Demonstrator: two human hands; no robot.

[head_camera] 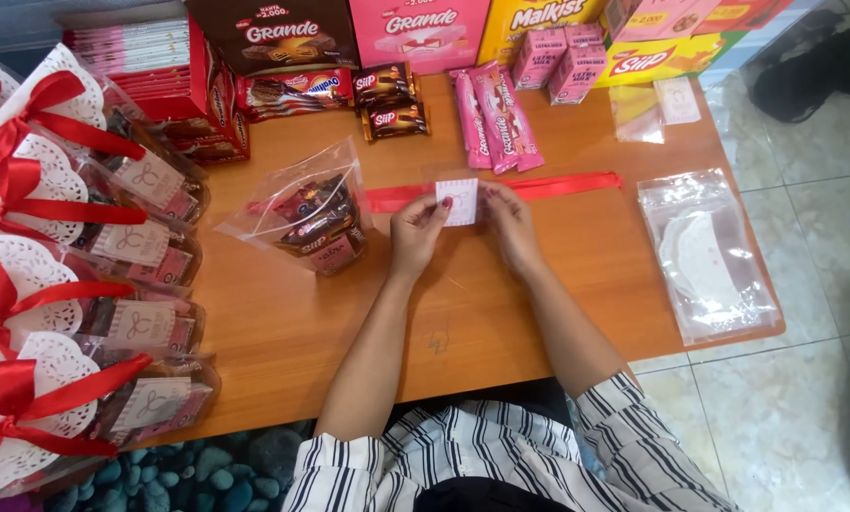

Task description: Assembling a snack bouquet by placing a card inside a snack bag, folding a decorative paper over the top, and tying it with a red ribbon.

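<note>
My left hand (pixel 416 232) and my right hand (pixel 510 223) together pinch a small white square sticker (pixel 460 201) over the middle of the wooden table (pixel 501 313). A red ribbon (pixel 558 184) lies flat across the table just behind the sticker. To the left of my left hand stands an open clear plastic bag (pixel 311 204) filled with wrapped chocolate snacks.
Several finished gift bags (pixel 74 275) with white doilies and red bows line the left edge. Snack packets (pixel 496 118) and cardboard snack boxes (pixel 415 28) crowd the back. A stack of clear bags holding doilies (pixel 709 256) lies at the right. Tiled floor (pixel 804 398) lies beyond.
</note>
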